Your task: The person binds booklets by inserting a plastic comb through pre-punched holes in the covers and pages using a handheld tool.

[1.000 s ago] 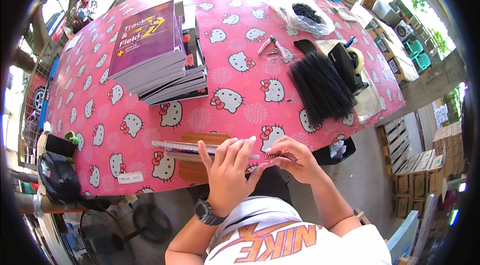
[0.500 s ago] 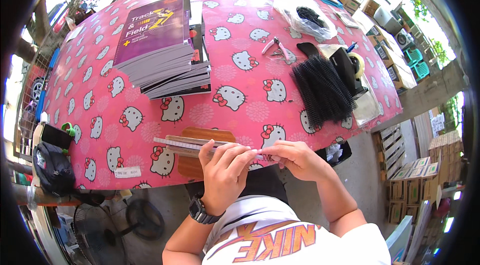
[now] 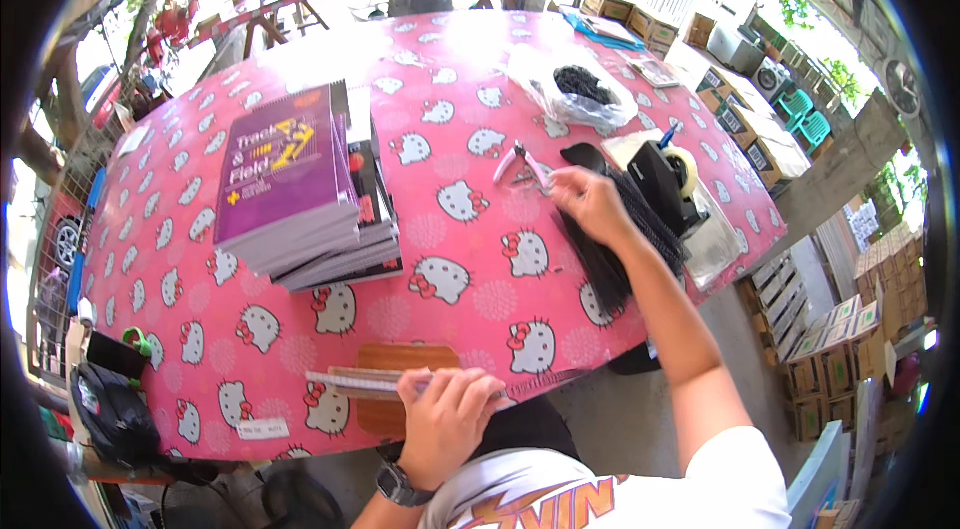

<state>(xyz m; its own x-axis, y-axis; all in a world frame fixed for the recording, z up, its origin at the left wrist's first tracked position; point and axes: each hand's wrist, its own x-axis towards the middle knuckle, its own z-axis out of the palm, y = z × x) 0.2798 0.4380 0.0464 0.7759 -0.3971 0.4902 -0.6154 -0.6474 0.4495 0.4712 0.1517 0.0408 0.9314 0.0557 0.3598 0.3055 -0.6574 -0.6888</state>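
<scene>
One thin bk (image 3: 362, 384), over brown board (image 3: 380, 418) at 6 o'clock, sits in L hand's (image 3: 450, 419) closed grip, blk coil (image 3: 545, 383) poking out toward 3, prob. part-threaded; R hand (image 3: 592, 204) at pink pliers (image 3: 536, 170), 1 o'clock, grip can't tell; stacked bks (image 3: 285, 174) at 11 look done.

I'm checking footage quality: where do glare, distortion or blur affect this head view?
Head view: glare whitens the far end of the pink table; the lens bows its edges, and black fills the picture's corners; the right hand looks slightly soft, perhaps from motion, while the purple book is fairly clear.
</scene>
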